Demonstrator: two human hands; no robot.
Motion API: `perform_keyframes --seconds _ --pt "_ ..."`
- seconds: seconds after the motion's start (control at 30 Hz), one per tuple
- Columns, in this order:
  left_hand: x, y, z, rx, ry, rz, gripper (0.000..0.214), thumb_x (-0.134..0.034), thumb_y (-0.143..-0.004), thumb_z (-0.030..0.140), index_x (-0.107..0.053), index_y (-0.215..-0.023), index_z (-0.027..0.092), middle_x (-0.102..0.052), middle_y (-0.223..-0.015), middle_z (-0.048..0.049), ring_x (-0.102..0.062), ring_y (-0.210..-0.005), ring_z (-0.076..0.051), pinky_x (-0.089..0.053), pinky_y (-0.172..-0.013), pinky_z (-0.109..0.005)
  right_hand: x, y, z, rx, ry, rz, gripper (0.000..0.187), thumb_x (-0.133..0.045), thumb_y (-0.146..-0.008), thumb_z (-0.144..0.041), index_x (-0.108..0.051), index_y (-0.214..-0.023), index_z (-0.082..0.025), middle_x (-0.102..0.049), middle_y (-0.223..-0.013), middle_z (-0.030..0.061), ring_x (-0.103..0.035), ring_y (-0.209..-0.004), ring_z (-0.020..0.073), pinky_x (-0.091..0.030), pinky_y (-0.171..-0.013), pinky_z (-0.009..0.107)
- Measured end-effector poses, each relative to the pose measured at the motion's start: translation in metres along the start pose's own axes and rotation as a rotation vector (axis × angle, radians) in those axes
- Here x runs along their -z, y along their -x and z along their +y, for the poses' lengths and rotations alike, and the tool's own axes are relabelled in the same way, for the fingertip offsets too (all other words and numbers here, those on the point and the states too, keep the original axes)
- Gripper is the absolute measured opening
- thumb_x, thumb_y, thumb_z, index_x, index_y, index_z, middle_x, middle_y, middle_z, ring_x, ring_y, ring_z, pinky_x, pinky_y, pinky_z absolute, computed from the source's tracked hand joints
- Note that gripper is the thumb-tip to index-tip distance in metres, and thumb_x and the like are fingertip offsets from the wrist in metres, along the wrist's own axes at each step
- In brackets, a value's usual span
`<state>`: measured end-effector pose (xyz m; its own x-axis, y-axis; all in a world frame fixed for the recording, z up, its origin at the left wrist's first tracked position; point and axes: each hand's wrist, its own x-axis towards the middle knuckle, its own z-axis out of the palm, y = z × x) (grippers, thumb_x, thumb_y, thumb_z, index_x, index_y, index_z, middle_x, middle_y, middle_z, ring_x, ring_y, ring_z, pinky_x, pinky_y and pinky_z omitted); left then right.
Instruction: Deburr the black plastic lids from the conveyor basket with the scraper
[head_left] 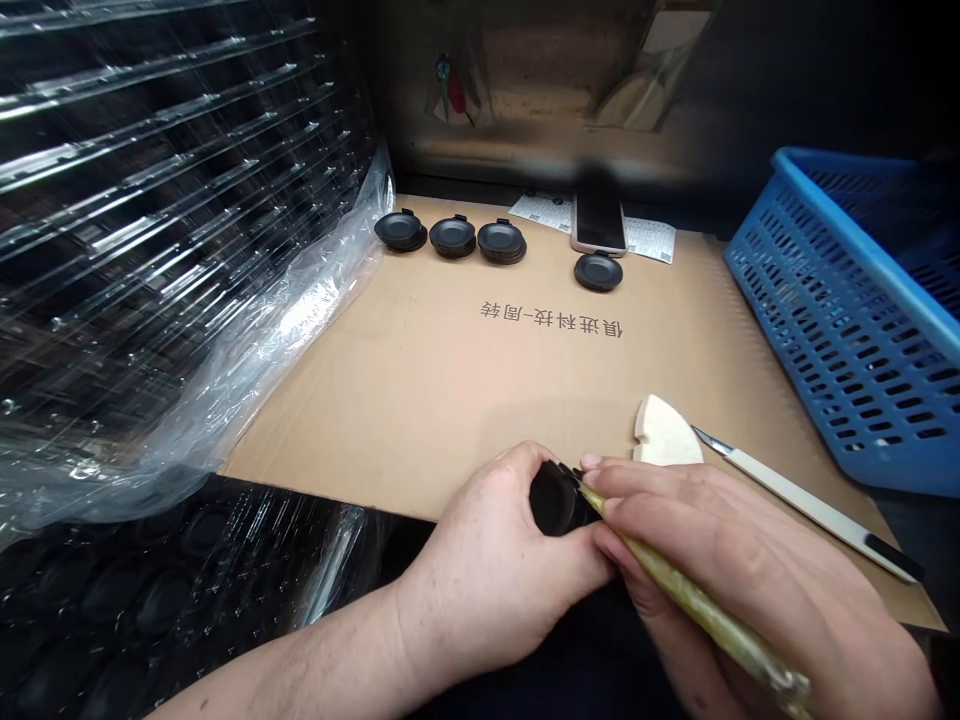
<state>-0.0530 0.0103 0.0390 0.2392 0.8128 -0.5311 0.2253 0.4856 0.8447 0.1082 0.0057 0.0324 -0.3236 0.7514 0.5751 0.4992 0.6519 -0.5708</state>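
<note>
Close to the cardboard's front edge, my left hand [506, 560] is closed around a small black round plastic case [553, 500], gripped at its rim. My right hand [720, 560] grips a slim tool with a yellow wrapped handle [686, 590], held like a pen. Its tip meets the tabbed edge of the black case; what kind of tip it is, I cannot make out. Just beyond my right hand lie a cream wedge-shaped pad [666, 432] with a notch and a white-handled craft knife [802, 495].
Several similar black cases [454, 235] sit stacked along the back of the cardboard sheet [420, 400], and another [598, 271] lies by a phone [598, 222] on printed paper. A blue basket [847, 330] stands right. Stacked clear plastic trays [172, 200] rise at left.
</note>
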Motion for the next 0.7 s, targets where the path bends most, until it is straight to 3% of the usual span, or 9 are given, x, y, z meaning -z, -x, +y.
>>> perform_keyframes --seconds 0.1,0.23,0.3,0.43,0.53,0.7 --pt "0.000 0.000 0.000 -0.014 0.005 -0.009 0.030 -0.079 -0.072 0.037 -0.063 -0.093 0.022 -0.074 -0.093 0.0005 -0.067 -0.093 -0.024 -0.051 -0.081 -0.034 0.009 0.003 0.008 0.075 0.023 -0.061 0.011 -0.069 -0.091 -0.023 -0.069 -0.102 -0.024 -0.078 -0.097 0.0056 -0.077 -0.089 0.0246 -0.067 -0.077 0.036" --pt "0.002 -0.001 0.002 0.005 0.024 -0.019 0.027 -0.078 -0.074 0.033 -0.066 -0.095 0.022 -0.075 -0.095 -0.0002 -0.068 -0.095 -0.024 -0.051 -0.084 -0.033 0.029 0.015 0.024 0.252 0.050 -0.148 0.025 -0.069 -0.089 -0.019 -0.069 -0.113 -0.024 -0.078 -0.110 0.0031 -0.077 -0.097 0.0236 -0.067 -0.082 0.033" --pt "0.003 -0.001 0.003 0.012 0.021 -0.025 0.026 -0.079 -0.073 0.033 -0.066 -0.093 0.021 -0.076 -0.095 -0.0002 -0.069 -0.097 -0.025 -0.051 -0.085 -0.033 0.031 0.018 0.026 0.223 -0.004 -0.152 0.030 -0.071 -0.089 -0.022 -0.068 -0.119 -0.028 -0.076 -0.115 0.0016 -0.076 -0.103 0.0252 -0.067 -0.086 0.035" --pt "0.003 -0.001 0.001 -0.008 0.070 -0.022 0.028 -0.080 -0.074 0.030 -0.067 -0.098 0.023 -0.077 -0.101 0.0012 -0.070 -0.103 -0.025 -0.050 -0.090 -0.033 0.014 0.013 0.018 -0.029 -0.191 -0.030 0.032 -0.070 -0.088 -0.008 -0.066 -0.117 -0.021 -0.076 -0.112 0.0052 -0.075 -0.105 0.0232 -0.063 -0.100 0.036" --pt "0.002 -0.001 -0.001 -0.024 0.102 -0.032 0.033 -0.080 -0.074 0.028 -0.067 -0.104 0.024 -0.077 -0.107 0.0012 -0.069 -0.109 -0.024 -0.049 -0.095 -0.033 0.002 0.010 0.012 -0.030 -0.186 0.000 0.031 -0.070 -0.089 -0.007 -0.066 -0.118 -0.019 -0.076 -0.111 0.0056 -0.075 -0.103 0.0202 -0.063 -0.098 0.029" --pt "0.003 -0.002 -0.001 0.016 0.103 -0.055 0.032 -0.080 -0.073 0.029 -0.066 -0.102 0.023 -0.077 -0.107 0.0008 -0.070 -0.107 -0.025 -0.051 -0.092 -0.033 0.001 0.010 0.010 -0.027 -0.192 -0.024 0.036 -0.069 -0.088 -0.003 -0.065 -0.120 -0.018 -0.074 -0.113 0.0047 -0.074 -0.107 0.0185 -0.059 -0.105 0.027"
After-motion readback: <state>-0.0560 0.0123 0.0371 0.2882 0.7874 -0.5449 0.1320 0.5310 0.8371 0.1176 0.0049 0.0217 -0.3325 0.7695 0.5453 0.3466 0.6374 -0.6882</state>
